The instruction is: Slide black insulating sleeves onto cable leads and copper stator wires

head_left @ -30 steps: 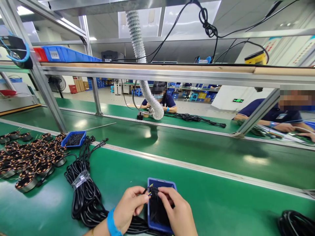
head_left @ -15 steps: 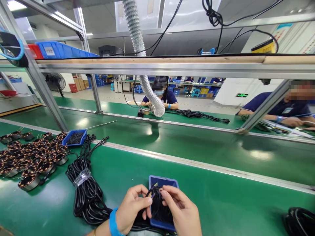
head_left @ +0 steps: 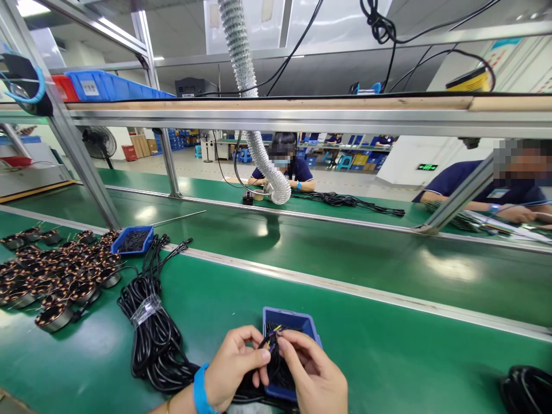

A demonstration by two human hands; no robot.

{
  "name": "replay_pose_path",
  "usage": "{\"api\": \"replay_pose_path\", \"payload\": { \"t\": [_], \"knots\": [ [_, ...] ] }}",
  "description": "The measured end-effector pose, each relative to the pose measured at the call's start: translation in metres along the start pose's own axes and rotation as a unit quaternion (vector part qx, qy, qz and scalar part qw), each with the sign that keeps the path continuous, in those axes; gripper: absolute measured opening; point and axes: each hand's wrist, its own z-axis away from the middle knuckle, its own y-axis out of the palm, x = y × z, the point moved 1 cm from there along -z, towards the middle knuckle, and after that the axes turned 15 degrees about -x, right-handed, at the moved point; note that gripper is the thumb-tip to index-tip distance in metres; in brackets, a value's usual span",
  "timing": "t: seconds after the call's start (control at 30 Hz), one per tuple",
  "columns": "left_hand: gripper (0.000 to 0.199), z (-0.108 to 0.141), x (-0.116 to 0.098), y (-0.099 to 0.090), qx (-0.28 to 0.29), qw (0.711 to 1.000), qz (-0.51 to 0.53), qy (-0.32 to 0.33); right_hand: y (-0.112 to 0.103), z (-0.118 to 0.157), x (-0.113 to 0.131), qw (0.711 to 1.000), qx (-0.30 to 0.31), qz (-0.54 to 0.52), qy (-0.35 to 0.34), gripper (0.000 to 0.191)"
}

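Observation:
My left hand (head_left: 235, 362), with a blue band at its wrist, pinches the end of a black cable (head_left: 264, 341). Thin coloured wires (head_left: 276, 330), yellow among them, stick out of that end. Thumb and forefinger of my right hand (head_left: 314, 368) are closed at the wire tips; whether a small black piece is between them I cannot make out. Both hands are over a blue bin (head_left: 287, 313) that holds many small black pieces. Left of my hands lies a bundle of black cables (head_left: 156, 339) bound with clear wrap, and its strands run under my left wrist.
Many copper-wound motor stators (head_left: 56, 316) cover the bench at the left, beside a small blue tray (head_left: 149, 244) of black pieces. A coiled black cable (head_left: 528, 388) lies at the right edge. Beyond a metal frame (head_left: 302, 118) and flexible duct (head_left: 259, 144), two people sit working.
My right hand has shifted slightly and its fingertips have come closer to the wire ends. The blue bin's right side shows more. The whole view has moved a little.

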Motion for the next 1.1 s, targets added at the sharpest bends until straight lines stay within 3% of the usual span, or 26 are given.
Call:
{"api": "replay_pose_path", "payload": {
  "t": [0.2,0.47,0.63,0.77,1.1],
  "knots": [
    [0.048,-0.006,0.001,-0.004,-0.026,0.999,0.029,0.014,-0.001,0.001,-0.001,0.999,0.004,0.03,-0.011,0.013],
    [0.05,-0.003,-0.004,-0.004,-0.015,0.999,-0.034,0.002,-0.009,-0.01,0.013,0.975,0.067,0.099,-0.188,0.005],
    [0.049,-0.004,-0.004,-0.005,-0.017,0.999,-0.028,0.0,-0.006,-0.009,0.01,0.977,0.118,0.089,-0.152,0.01],
    [0.046,-0.004,-0.006,-0.006,-0.011,1.0,-0.027,-0.001,-0.008,-0.013,0.01,0.985,0.114,0.08,-0.105,0.018],
    [0.045,-0.003,-0.006,-0.005,-0.02,0.999,-0.036,-0.014,-0.009,-0.011,0.013,0.964,0.093,0.1,-0.229,0.013]
  ]
}}
